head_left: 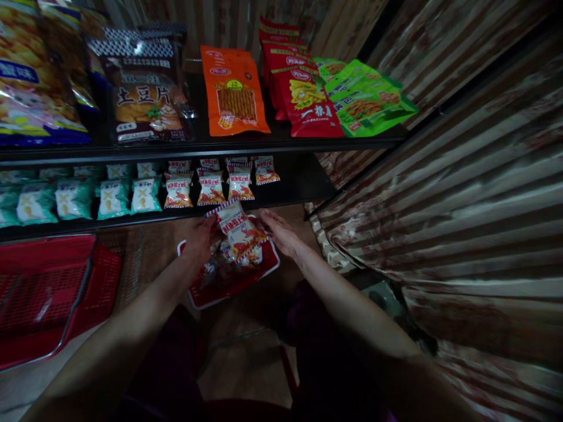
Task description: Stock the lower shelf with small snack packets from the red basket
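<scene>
A small red-and-white snack packet (237, 230) is held up between both hands just below the lower shelf's front edge. My left hand (200, 239) grips its left side with fingers curled. On the packet's right edge rests my right hand (279, 231), fingers closed along it. Under the hands lies a large red bag (211, 287) on the floor, open, with more of the same packets inside. Rows of matching red-and-white packets (211, 189) stand on the lower shelf (299, 190) right behind the held one.
Teal snack packets (112, 198) fill the lower shelf's left part. The upper shelf (272, 140) carries large chip bags, an orange bag (233, 91), red bags and green bags. A red shopping basket (48, 293) sits on the floor at left. A corrugated wall (461, 193) closes the right side.
</scene>
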The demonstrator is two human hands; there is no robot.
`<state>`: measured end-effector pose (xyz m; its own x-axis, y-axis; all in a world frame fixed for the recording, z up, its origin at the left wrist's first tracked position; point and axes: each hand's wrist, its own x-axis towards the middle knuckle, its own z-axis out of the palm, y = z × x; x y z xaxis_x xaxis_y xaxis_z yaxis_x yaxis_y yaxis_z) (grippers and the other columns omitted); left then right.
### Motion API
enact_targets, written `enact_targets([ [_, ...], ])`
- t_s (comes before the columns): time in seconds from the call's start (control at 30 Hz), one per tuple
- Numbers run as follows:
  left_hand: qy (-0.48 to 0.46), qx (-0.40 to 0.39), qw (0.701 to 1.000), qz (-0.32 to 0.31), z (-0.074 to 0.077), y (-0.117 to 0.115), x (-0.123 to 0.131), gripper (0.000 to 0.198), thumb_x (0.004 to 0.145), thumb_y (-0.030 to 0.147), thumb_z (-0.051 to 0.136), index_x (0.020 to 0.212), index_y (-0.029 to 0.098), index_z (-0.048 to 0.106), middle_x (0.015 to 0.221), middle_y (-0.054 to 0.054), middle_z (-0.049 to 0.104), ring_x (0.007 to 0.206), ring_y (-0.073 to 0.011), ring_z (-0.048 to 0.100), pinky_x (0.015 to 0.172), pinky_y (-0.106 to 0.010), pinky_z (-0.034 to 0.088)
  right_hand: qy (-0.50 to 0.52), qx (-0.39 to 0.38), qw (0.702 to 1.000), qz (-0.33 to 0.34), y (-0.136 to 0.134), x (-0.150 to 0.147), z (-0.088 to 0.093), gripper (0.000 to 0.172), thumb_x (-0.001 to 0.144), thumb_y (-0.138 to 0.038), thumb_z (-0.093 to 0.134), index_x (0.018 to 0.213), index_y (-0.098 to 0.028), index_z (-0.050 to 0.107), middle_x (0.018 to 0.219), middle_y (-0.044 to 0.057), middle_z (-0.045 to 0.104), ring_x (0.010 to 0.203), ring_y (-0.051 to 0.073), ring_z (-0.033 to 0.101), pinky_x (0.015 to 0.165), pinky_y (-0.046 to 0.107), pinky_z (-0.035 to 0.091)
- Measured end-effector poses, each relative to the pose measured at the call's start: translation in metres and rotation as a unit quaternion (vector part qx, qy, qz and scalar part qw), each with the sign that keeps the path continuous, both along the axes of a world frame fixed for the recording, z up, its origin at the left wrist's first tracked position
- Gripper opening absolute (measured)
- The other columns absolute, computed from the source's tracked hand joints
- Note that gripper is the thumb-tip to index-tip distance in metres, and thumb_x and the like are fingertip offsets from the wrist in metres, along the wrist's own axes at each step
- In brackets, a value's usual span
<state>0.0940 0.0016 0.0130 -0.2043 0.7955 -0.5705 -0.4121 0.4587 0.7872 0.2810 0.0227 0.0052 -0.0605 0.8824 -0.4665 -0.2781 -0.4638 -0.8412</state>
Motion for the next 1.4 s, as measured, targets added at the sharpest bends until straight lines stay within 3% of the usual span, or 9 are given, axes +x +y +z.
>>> enact_targets([
  [0.1, -0.048, -0.035, 0.995, 0.079, 0.004, 0.004, -0.009, 0.006, 0.081, 0.019, 0.058, 0.075, 0.017, 0.059, 0.071, -0.002, 0.066, 0.061, -0.0133, 0.062, 0.063, -0.028, 0.053, 0.004, -0.055, 0.998, 0.012, -0.007, 0.002, 0.000, 0.035, 0.062, -0.044, 0.081, 0.084, -0.022, 0.065, 0.080, -0.001, 0.070, 0.065, 0.011, 0.063, 0.061, 0.025, 0.053],
  [0.2, -0.070, -0.026, 0.992, 0.107, 0.004, 0.005, -0.013, 0.008, 0.084, 0.017, 0.055, 0.078, 0.016, 0.060, 0.076, -0.003, 0.067, 0.066, -0.0134, 0.063, 0.067, -0.029, 0.053, 0.039, -0.080, 0.995, 0.036, -0.017, 0.000, -0.003, 0.035, 0.056, -0.039, 0.086, 0.074, -0.018, 0.064, 0.071, 0.002, 0.069, 0.062, 0.012, 0.065, 0.062, 0.026, 0.056],
  [0.4, -0.082, -0.031, 0.990, 0.109, -0.009, 0.002, -0.010, 0.011, 0.085, 0.015, 0.053, 0.075, 0.016, 0.059, 0.077, -0.004, 0.066, 0.068, -0.0139, 0.063, 0.069, -0.028, 0.054, 0.104, -0.085, 0.990, 0.039, -0.027, -0.010, -0.015, 0.037, 0.046, -0.025, 0.090, 0.070, -0.017, 0.064, 0.067, -0.001, 0.068, 0.057, 0.011, 0.064, 0.063, 0.026, 0.057],
  [0.57, -0.080, -0.019, 0.991, 0.109, -0.015, 0.002, -0.012, 0.007, 0.082, 0.017, 0.057, 0.075, 0.018, 0.059, 0.074, -0.003, 0.065, 0.068, -0.0134, 0.063, 0.070, -0.026, 0.054, 0.098, -0.102, 0.990, 0.015, -0.027, -0.011, -0.013, 0.033, 0.050, -0.019, 0.089, 0.070, -0.016, 0.062, 0.063, 0.000, 0.069, 0.056, 0.012, 0.065, 0.060, 0.026, 0.057],
  [0.73, -0.058, -0.033, 0.994, 0.090, -0.019, 0.002, -0.014, 0.005, 0.078, 0.019, 0.062, 0.074, 0.019, 0.058, 0.076, -0.003, 0.066, 0.072, -0.0151, 0.065, 0.076, -0.031, 0.053, 0.111, -0.114, 0.986, 0.047, -0.029, -0.010, -0.002, 0.022, 0.063, -0.019, 0.082, 0.070, -0.016, 0.062, 0.062, 0.002, 0.069, 0.056, 0.014, 0.066, 0.057, 0.026, 0.057],
  [0.97, -0.056, -0.050, 0.994, 0.081, -0.020, 0.001, -0.007, 0.008, 0.080, 0.015, 0.057, 0.074, 0.019, 0.059, 0.075, -0.002, 0.066, 0.072, -0.0135, 0.065, 0.076, -0.028, 0.053, 0.094, -0.078, 0.992, 0.028, -0.030, -0.011, 0.002, 0.021, 0.065, -0.019, 0.081, 0.071, -0.017, 0.061, 0.060, -0.001, 0.067, 0.053, 0.011, 0.064, 0.053, 0.021, 0.054],
  [1.1, -0.084, -0.050, 0.993, 0.062, -0.011, 0.002, -0.010, 0.005, 0.080, 0.015, 0.058, 0.076, 0.018, 0.059, 0.071, -0.003, 0.065, 0.068, -0.0141, 0.064, 0.074, -0.030, 0.055, 0.065, -0.046, 0.996, 0.040, -0.030, -0.005, 0.004, 0.021, 0.064, -0.022, 0.081, 0.073, -0.018, 0.063, 0.062, -0.002, 0.067, 0.051, 0.010, 0.063, 0.051, 0.020, 0.053],
  [1.23, -0.080, -0.055, 0.995, 0.018, -0.003, 0.007, -0.022, 0.002, 0.076, 0.016, 0.063, 0.075, 0.016, 0.061, 0.067, -0.006, 0.065, 0.065, -0.0166, 0.064, 0.070, -0.034, 0.057, 0.044, -0.009, 0.995, 0.093, -0.027, 0.006, 0.006, 0.028, 0.058, -0.027, 0.085, 0.076, -0.018, 0.064, 0.063, -0.002, 0.069, 0.051, 0.010, 0.062, 0.051, 0.020, 0.053],
  [1.4, -0.010, 0.004, 0.999, -0.043, -0.006, 0.008, -0.038, 0.022, 0.063, 0.027, 0.078, 0.079, 0.016, 0.067, 0.074, -0.006, 0.069, 0.062, -0.0157, 0.063, 0.058, -0.029, 0.054, 0.036, 0.011, 0.987, 0.157, -0.026, 0.017, 0.000, 0.038, 0.053, -0.033, 0.086, 0.082, -0.018, 0.067, 0.071, -0.001, 0.072, 0.053, 0.010, 0.063, 0.054, 0.022, 0.054],
])
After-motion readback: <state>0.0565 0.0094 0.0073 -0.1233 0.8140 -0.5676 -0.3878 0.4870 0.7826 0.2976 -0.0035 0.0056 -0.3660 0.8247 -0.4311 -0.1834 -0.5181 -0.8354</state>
